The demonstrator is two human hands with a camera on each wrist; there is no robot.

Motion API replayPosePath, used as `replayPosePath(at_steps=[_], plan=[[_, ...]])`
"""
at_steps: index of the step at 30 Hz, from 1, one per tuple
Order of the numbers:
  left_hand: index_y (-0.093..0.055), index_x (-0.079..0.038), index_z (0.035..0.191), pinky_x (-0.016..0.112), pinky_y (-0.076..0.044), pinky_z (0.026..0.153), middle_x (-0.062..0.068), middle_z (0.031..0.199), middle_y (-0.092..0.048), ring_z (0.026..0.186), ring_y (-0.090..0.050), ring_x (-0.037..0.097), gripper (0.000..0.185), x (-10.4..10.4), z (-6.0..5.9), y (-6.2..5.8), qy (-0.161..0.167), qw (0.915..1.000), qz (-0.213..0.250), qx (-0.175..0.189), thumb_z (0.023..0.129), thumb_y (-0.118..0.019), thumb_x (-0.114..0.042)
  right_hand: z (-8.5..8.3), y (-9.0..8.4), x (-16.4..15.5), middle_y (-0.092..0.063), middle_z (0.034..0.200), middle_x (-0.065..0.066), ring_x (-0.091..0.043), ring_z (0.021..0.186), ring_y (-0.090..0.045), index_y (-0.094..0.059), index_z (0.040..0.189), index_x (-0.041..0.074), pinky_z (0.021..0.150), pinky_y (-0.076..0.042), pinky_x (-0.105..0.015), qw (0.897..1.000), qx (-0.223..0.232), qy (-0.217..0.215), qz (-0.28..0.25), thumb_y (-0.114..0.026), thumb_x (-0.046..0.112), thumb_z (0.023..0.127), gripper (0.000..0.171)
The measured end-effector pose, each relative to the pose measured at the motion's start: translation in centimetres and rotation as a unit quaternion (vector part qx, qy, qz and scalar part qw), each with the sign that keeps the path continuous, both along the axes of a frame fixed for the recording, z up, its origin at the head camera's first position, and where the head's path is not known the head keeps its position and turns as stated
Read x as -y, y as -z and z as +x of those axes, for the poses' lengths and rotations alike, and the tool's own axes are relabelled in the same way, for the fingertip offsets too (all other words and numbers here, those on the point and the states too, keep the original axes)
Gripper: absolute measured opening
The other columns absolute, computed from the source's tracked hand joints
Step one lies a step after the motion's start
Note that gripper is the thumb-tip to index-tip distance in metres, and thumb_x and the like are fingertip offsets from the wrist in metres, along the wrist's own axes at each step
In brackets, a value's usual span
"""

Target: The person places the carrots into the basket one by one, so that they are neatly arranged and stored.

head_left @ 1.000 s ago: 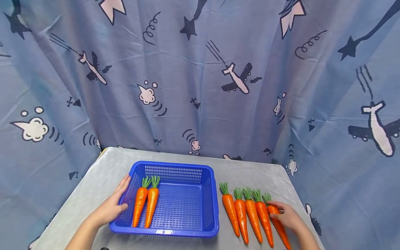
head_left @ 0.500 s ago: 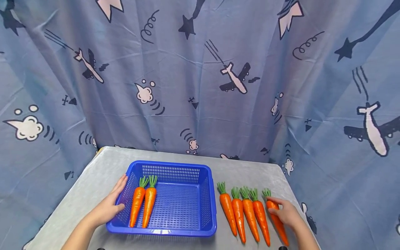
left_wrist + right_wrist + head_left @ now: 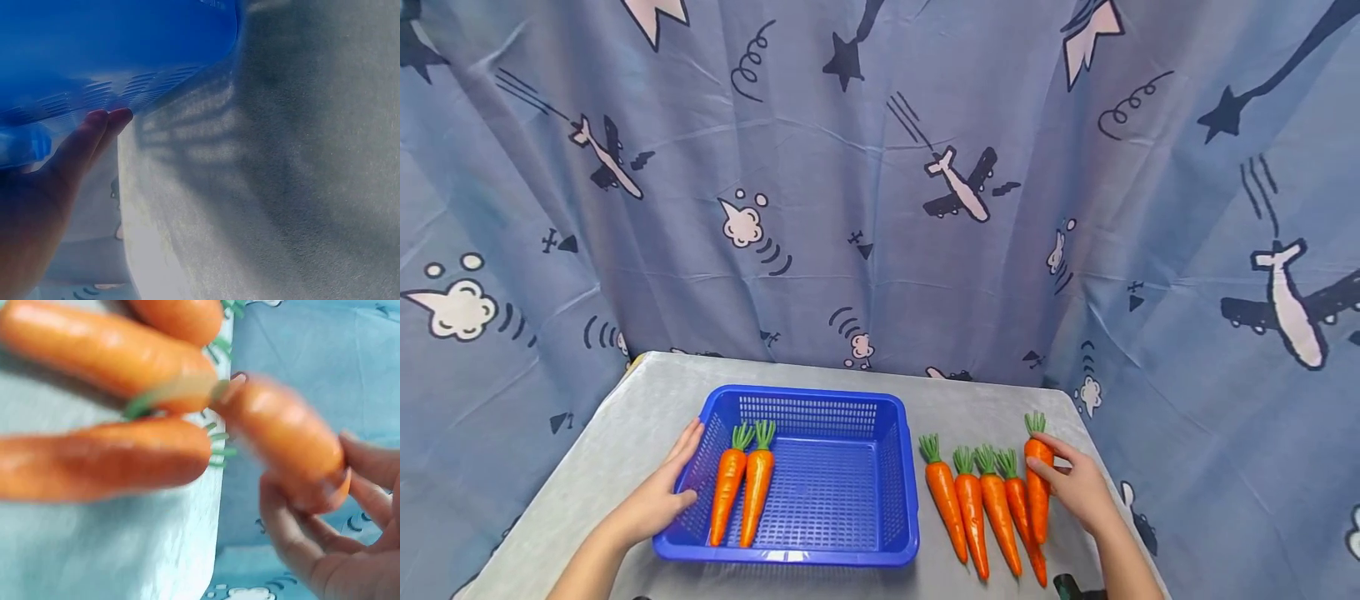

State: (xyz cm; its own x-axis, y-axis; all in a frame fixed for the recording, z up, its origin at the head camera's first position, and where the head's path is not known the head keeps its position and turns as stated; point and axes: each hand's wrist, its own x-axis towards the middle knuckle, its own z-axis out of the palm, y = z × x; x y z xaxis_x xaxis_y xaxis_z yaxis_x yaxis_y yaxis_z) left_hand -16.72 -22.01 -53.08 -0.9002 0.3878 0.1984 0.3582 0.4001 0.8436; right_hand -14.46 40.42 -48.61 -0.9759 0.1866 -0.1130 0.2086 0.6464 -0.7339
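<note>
The right hand (image 3: 1078, 492) is sitting at about four o'clock on the bench (image 3: 625, 425), its fingers (image 3: 1051, 471) curling round a carrot (image 3: 1038, 487) and holding it clear of the cloth, green top pointing to twelve o'clock. In the right wrist view the fingers (image 3: 300, 540) are wrapping the blurred carrot (image 3: 281, 440) from below. Just beside it, toward nine o'clock, four more carrots (image 3: 981, 508) are lying side by side on the bench, tops away from the person; the held one is overlapping the nearest of them.

The left hand (image 3: 658, 496) is resting at about eight o'clock, fingers straight and together, pressing flat against the left wall of the blue basket (image 3: 898, 467). The left wrist view is showing the fingertips (image 3: 109, 119) touching the basket's slotted side (image 3: 125, 56).

Inside the basket, at its left side, two carrots (image 3: 743, 483) are lying parallel and touching, tops toward twelve o'clock.

Farther off, at twelve o'clock, a blue curtain (image 3: 880, 167) printed with aeroplanes, stars and clouds is hanging behind the bench.
</note>
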Motion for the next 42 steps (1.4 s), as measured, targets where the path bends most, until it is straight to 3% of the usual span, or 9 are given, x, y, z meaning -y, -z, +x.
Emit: replayPosePath(at_steps=[3,8,16,20,29,33,37,38,42], plan=[[-0.014,0.0,0.161,-0.004,-0.005,0.101,0.027,0.167,0.001,0.155,0.004,0.028,0.096,0.4,0.0,0.1,-0.002,1.0,-0.001,-0.005,0.076,-0.058,0.011,-0.5,-0.4,1.4,-0.046,0.146,-0.028,-0.04,0.117,-0.064,-0.046,0.151,0.012,0.081,-0.061,-0.04,0.998,-0.007,-0.007,-0.058,-0.069,0.039,0.094,0.068],[-0.014,0.001,0.16,-0.004,-0.006,0.101,0.026,0.167,0.001,0.151,0.001,0.051,0.096,0.2,-0.1,0.0,-0.003,1.0,0.0,0.0,0.076,-0.059,0.011,-0.7,-1.4,3.4,-0.044,0.149,-0.026,-0.032,0.116,-0.065,-0.044,0.153,0.013,0.083,-0.06,-0.039,0.994,-0.01,-0.027,-0.102,-0.071,0.033,0.093,0.069],[-0.015,0.001,0.16,-0.004,-0.005,0.101,0.026,0.168,0.0,0.153,0.001,0.047,0.096,0.3,0.3,0.4,-0.007,0.9999,0.004,0.007,0.076,-0.059,0.011,-1.4,-2.5,7.3,-0.04,0.15,-0.026,-0.029,0.113,-0.065,-0.044,0.153,0.014,0.086,-0.06,-0.039,0.983,0.002,-0.058,-0.172,-0.071,0.025,0.093,0.067],[-0.014,-0.001,0.161,-0.004,-0.005,0.1,0.024,0.168,0.001,0.149,0.0,0.056,0.096,0.4,0.2,0.6,-0.01,0.9998,-0.007,0.018,0.077,-0.059,0.011,-1.9,-2.7,9.2,-0.042,0.149,-0.025,-0.026,0.107,-0.066,-0.046,0.152,0.015,0.085,-0.06,-0.039,0.979,0.003,-0.072,-0.189,-0.073,0.024,0.092,0.066],[-0.013,-0.007,0.163,0.004,-0.003,0.104,0.017,0.17,0.002,0.152,0.0,0.052,0.097,0.0,-0.5,0.2,-0.017,0.9992,-0.025,0.025,0.078,-0.059,0.009,-3.0,-3.7,12.5,-0.045,0.146,-0.024,-0.026,0.104,-0.067,-0.052,0.148,0.017,0.08,-0.061,-0.042,0.979,-0.011,-0.084,-0.184,-0.075,0.025,0.09,0.063],[-0.013,-0.007,0.163,0.032,-0.006,0.121,0.017,0.17,0.002,0.152,0.0,0.051,0.097,0.1,-0.4,-0.2,-0.025,0.9983,-0.036,0.037,0.079,-0.059,0.01,-3.8,-4.1,14.5,-0.047,0.144,-0.024,-0.026,0.101,-0.068,-0.051,0.148,0.016,0.079,-0.061,-0.044,0.977,-0.016,-0.092,-0.193,-0.075,0.023,0.09,0.063],[-0.013,-0.007,0.163,0.065,-0.008,0.116,0.017,0.17,0.002,0.152,-0.001,0.051,0.097,0.2,-0.3,-0.3,-0.028,0.9977,-0.043,0.044,0.079,-0.06,0.009,-4.7,-4.4,16.5,-0.051,0.141,-0.022,-0.024,0.098,-0.068,-0.053,0.146,0.018,0.079,-0.061,-0.045,0.979,-0.025,-0.079,-0.186,-0.076,0.024,0.089,0.062],[-0.013,-0.007,0.163,0.063,-0.008,0.116,0.016,0.17,0.002,0.152,-0.001,0.051,0.097,0.2,-0.3,-0.3,-0.027,0.9977,-0.044,0.044,0.079,-0.06,0.009,-4.9,-4.4,16.9,-0.052,0.141,-0.021,-0.024,0.098,-0.068,-0.054,0.146,0.018,0.078,-0.061,-0.044,0.979,-0.026,-0.077,-0.187,-0.077,0.024,0.089,0.062],[-0.015,-0.004,0.162,0.02,-0.007,0.117,0.019,0.17,0.0,0.152,-0.003,0.052,0.097,0.3,-0.3,-0.2,-0.023,0.9986,-0.038,0.03,0.078,-0.06,0.008,-5.6,-4.6,18.4,-0.052,0.138,-0.02,-0.026,0.099,-0.069,-0.055,0.145,0.017,0.076,-0.062,-0.042,0.973,-0.023,-0.082,-0.212,-0.077,0.02,0.088,0.061]])
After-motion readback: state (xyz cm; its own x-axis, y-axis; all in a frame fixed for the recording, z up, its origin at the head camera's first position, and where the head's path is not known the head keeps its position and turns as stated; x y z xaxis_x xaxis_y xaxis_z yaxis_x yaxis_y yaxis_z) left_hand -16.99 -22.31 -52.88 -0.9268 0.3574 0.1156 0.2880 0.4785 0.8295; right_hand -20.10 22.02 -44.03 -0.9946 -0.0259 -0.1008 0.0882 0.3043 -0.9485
